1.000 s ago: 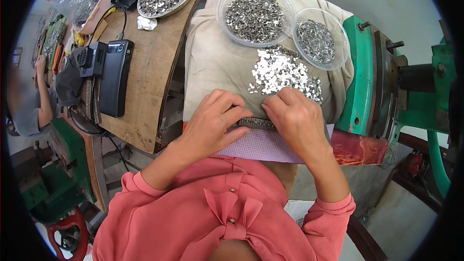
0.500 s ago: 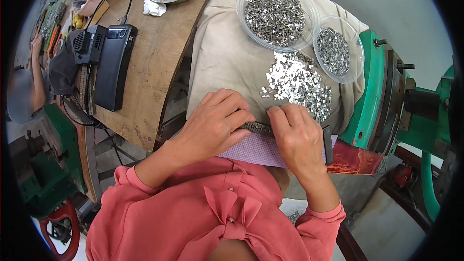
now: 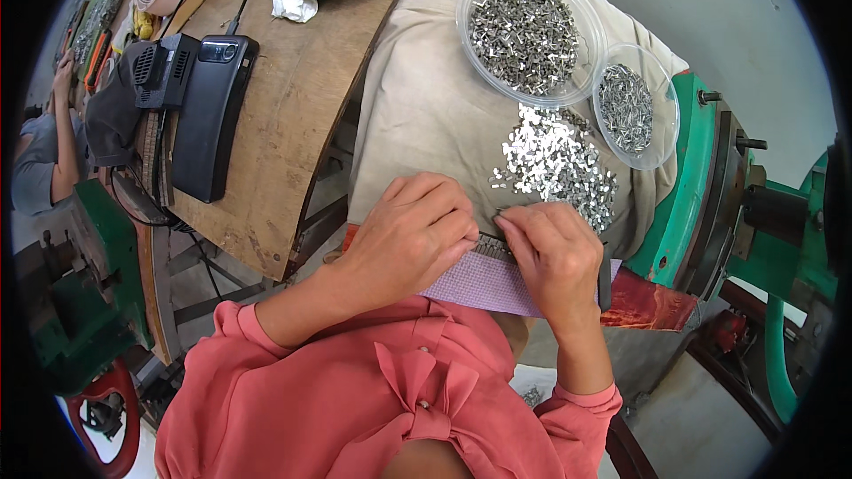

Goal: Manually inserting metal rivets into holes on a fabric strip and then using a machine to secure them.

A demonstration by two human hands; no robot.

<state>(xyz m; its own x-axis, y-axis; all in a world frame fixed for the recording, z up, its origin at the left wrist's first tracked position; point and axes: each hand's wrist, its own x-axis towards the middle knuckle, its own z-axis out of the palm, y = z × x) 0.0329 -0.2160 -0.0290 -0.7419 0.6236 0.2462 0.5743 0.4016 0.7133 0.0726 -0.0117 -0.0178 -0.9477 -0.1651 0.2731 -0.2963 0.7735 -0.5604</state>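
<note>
A narrow dark ridged metal strip (image 3: 493, 247) lies across a lilac woven cloth (image 3: 484, 286) in front of me. My left hand (image 3: 413, 232) is closed at the strip's left end, its fingertips pressed together; what is between them is hidden. Above the strip's right part, my right hand (image 3: 559, 257) pinches a small metal piece that barely shows at the fingertips. Just beyond it, a loose pile of small shiny metal pieces (image 3: 550, 160) is spread on a beige cloth (image 3: 404, 115).
Behind the pile stand a large clear tub (image 3: 589, 46) and a smaller one (image 3: 666, 115), both holding metal parts. A green machine (image 3: 682, 168) is at right. On the wooden table (image 3: 284, 80) at left lies a black power bank (image 3: 209, 124). Another person's arm (image 3: 62, 120) shows far left.
My right fingertips have lifted off the strip and drawn together on a small piece. The left hand has shifted slightly right and its fingers have closed more. The whole view has moved a little.
</note>
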